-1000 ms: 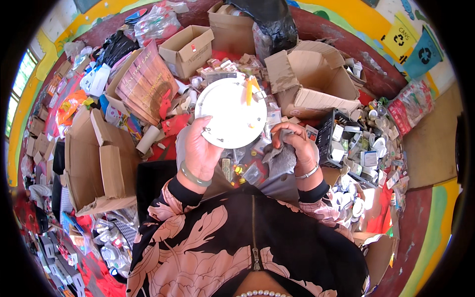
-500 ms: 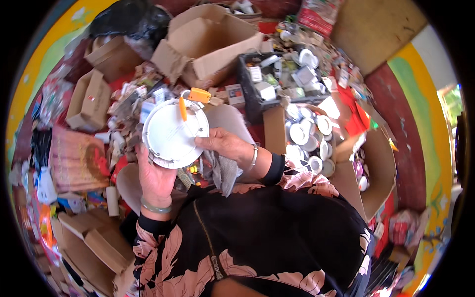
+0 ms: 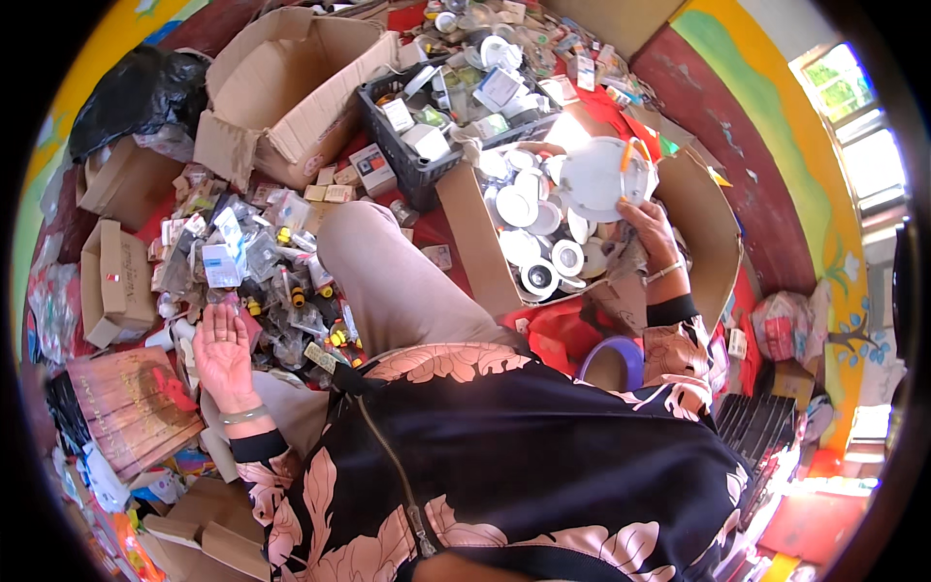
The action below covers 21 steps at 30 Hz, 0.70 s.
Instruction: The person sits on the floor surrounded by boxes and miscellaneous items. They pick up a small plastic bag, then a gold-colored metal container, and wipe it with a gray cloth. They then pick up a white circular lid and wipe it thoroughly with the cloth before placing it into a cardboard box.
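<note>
A round white panel light (image 3: 590, 181) with an orange spring clip is in my right hand (image 3: 648, 233), gripped at its near edge. It hangs over an open cardboard box (image 3: 467, 238) of round white light fittings (image 3: 517, 206). A greyish cloth (image 3: 630, 257) shows beneath the same hand; whether the fingers hold it too is hard to tell. My left hand (image 3: 223, 357) is open, palm up and holding nothing, beside a heap of small loose packages and yellow-black parts (image 3: 281, 291).
A black plastic crate (image 3: 417, 179) of boxes and lamps stands beyond the light box. Farther left are a large open carton (image 3: 276, 82), a black bag (image 3: 141, 102) and a smaller carton (image 3: 118, 281). A purple-rimmed tub (image 3: 628, 361) sits near my right forearm.
My left hand has let go of the panel light and opened. My right hand has carried the light rightward over the box of fittings. The view has swung to the right.
</note>
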### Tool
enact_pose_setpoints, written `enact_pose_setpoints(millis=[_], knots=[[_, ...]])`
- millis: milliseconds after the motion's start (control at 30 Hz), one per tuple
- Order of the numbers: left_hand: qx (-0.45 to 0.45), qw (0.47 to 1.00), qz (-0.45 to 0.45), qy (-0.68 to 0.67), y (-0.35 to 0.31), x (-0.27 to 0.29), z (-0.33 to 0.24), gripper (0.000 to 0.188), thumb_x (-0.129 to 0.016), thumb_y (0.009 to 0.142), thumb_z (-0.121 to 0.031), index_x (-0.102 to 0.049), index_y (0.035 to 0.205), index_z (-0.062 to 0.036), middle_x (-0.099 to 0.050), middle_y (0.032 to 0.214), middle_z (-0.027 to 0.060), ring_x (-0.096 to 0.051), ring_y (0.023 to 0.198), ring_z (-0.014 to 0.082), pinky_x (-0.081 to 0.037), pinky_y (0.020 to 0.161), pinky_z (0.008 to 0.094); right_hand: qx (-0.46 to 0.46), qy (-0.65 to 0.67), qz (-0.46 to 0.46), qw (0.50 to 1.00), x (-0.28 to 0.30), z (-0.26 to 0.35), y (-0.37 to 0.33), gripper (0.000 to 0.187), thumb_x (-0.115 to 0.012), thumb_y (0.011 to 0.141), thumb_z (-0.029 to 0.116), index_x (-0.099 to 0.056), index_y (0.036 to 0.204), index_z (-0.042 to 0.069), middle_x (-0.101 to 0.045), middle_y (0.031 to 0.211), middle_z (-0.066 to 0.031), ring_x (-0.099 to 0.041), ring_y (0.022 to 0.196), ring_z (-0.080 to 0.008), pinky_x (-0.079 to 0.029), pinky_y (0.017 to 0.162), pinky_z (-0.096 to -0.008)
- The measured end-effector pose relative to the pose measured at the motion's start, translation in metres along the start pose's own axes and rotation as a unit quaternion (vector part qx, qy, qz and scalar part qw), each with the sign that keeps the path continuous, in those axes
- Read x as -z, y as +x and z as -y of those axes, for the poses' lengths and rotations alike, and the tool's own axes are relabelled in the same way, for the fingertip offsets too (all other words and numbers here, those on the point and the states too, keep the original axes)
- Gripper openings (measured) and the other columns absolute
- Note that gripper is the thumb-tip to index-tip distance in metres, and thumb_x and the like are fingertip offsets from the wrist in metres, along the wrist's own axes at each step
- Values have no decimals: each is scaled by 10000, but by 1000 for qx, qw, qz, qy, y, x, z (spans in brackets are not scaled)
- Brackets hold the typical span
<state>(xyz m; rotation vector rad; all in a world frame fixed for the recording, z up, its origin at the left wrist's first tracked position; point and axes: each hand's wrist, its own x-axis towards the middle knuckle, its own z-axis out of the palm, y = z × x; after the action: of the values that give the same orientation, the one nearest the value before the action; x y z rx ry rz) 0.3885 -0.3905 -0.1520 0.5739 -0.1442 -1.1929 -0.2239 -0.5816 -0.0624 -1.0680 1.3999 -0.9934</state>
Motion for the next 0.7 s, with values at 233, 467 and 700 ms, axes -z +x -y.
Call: enact_pose_setpoints(millis=[233, 467, 700], knots=[[28, 999, -25, 28, 13, 11, 19, 352, -457, 916, -229, -543, 1166, 3, -596, 1155, 117, -549, 1088, 218, -421, 944, 367, 60, -188, -105, 975, 51, -87, 3, 251, -601, 824, 156, -635, 929, -69, -648, 769, -56, -581, 649, -145, -467, 610, -302], [18, 1000, -1, 22, 4, 18, 12, 353, -443, 922, -238, -555, 1158, 0, -611, 1121, 123, -552, 1086, 223, -424, 942, 367, -11, -176, -168, 970, 46, -116, 23, 223, -626, 792, 181, -631, 808, -41, -591, 692, -29, -530, 578, -123, -431, 538, -282], [6, 999, -33, 8, 1, 18, 13, 348, -435, 927, -234, -558, 1149, 3, -616, 1102, 137, -553, 1083, 238, -427, 938, 381, 57, -367, -181, 911, 49, -131, 38, 277, -615, 774, 220, -628, 859, -43, -622, 682, -119, -578, 592, -200, -456, 589, -336]])
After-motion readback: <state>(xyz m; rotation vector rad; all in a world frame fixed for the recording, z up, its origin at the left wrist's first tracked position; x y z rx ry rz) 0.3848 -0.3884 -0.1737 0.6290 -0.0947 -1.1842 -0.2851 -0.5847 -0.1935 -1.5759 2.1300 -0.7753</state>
